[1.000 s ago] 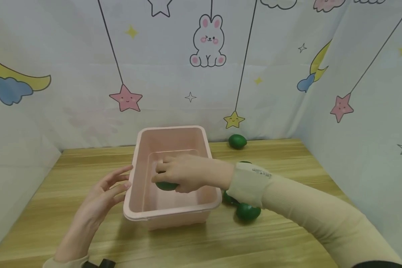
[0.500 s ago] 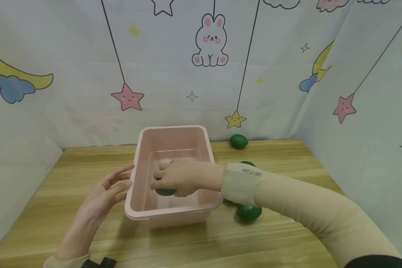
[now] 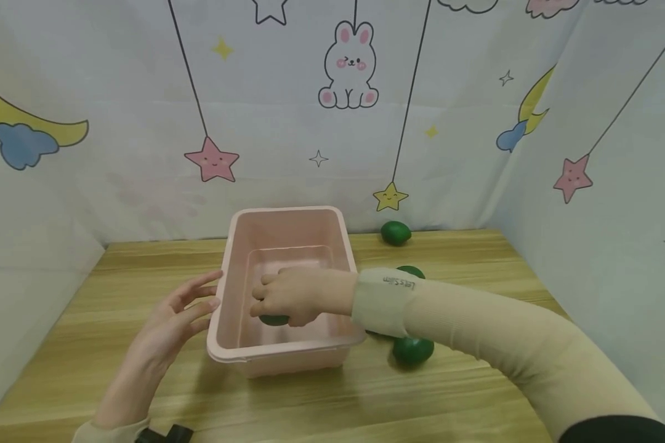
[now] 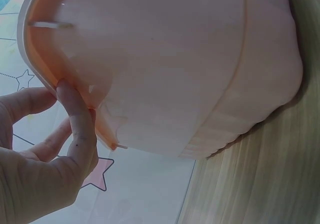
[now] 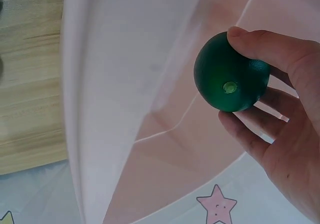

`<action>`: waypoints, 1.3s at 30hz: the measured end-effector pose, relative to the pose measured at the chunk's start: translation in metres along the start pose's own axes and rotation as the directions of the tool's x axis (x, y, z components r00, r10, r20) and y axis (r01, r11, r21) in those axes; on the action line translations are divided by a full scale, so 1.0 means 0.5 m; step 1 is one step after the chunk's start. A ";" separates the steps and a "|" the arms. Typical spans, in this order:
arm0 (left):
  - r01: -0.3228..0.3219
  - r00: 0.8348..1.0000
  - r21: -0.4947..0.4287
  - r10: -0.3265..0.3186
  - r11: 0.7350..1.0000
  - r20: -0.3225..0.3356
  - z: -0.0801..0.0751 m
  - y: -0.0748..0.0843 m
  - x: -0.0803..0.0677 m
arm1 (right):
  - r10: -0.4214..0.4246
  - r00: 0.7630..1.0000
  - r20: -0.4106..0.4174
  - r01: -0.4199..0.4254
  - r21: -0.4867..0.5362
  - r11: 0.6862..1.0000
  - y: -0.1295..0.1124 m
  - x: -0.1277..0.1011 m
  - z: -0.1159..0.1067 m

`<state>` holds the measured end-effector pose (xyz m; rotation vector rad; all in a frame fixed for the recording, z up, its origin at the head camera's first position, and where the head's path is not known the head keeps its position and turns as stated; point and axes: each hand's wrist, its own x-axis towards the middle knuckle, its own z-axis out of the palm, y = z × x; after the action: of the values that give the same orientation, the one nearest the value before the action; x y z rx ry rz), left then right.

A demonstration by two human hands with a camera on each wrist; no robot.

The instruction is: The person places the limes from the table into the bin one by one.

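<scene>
The worktop (image 3: 449, 400) carries the box (image 3: 288, 364), near the centre of the frame in the head view. At its left side, the fingers of the left hand (image 3: 169, 323) pinch the rim; a light but firm hold is probably enough, so that the box does not slide. The right hand (image 3: 290, 295) is inside the box, its thumb and fingers pinching the fruit (image 5: 227, 74). Whether the fruit touches the bottom, I cannot tell. It seems wise to rest it there before the fingers release, because it may roll.
</scene>
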<state>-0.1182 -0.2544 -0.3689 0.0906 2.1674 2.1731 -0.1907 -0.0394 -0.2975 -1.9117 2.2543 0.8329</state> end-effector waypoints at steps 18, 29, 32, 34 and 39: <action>0.002 1.000 0.019 -0.002 1.000 0.001 -0.003 0.002 -0.001 | -0.001 0.995 0.100 0.005 -0.040 0.999 -0.013 0.020 0.012; 0.005 1.000 0.016 -0.005 1.000 -0.009 -0.001 0.003 -0.002 | -0.005 0.993 0.114 0.005 -0.006 1.000 -0.015 0.018 0.014; 0.011 1.000 0.017 -0.010 1.000 -0.008 -0.001 0.003 -0.002 | 0.001 0.994 0.112 -0.001 0.000 1.000 -0.011 0.019 0.014; 0.011 1.000 0.017 -0.011 1.000 -0.006 0.000 0.003 -0.002 | 0.013 0.994 0.106 -0.015 0.013 1.000 -0.007 0.018 0.011; 0.010 1.000 0.014 -0.010 1.000 0.001 0.000 0.003 -0.003 | 0.055 0.993 0.104 -0.062 0.065 0.996 0.003 0.009 0.004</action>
<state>-0.1168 -0.2544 -0.3674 0.0815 2.1787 2.1523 -0.1935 -0.0427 -0.3005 -1.7408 2.2580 0.8300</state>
